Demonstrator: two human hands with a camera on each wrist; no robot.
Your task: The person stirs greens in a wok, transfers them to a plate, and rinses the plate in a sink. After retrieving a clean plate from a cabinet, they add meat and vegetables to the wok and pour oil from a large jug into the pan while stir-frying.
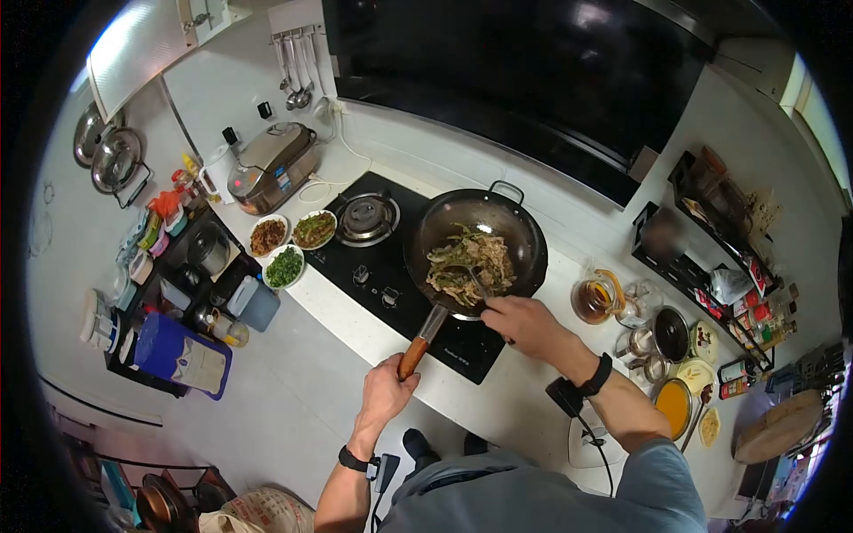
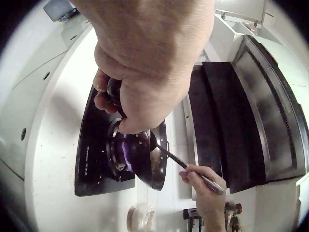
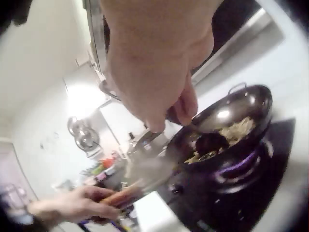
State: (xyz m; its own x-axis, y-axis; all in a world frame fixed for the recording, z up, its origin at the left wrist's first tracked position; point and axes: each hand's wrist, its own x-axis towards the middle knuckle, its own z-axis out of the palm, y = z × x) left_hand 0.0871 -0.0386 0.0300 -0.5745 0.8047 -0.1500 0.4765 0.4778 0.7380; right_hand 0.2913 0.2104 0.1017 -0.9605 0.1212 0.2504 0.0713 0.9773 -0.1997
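Note:
A dark wok (image 1: 526,240) sits on the right burner of the black stove. My left hand (image 1: 384,391) grips its wooden handle (image 1: 411,358), thumb along the wood. Inside lies a heap of sliced meat with green pieces (image 1: 493,258). My right hand (image 1: 526,327) holds a long-handled ladle (image 2: 176,158), its fingers curled round the handle above the wok's near right rim. In the right wrist view the ladle's dark head (image 3: 212,141) is down among the food. Bluish-purple flame (image 3: 236,167) burns beneath the wok.
Left of the stove stand plates of chopped greens (image 1: 284,267), a brown mince-like food (image 1: 267,236) and a mixed chopped food (image 1: 314,230), with a rice cooker (image 1: 271,169) behind. At right are a glass jug (image 1: 593,298), a bowl of yellow liquid (image 1: 675,404) and a spice rack (image 1: 711,258).

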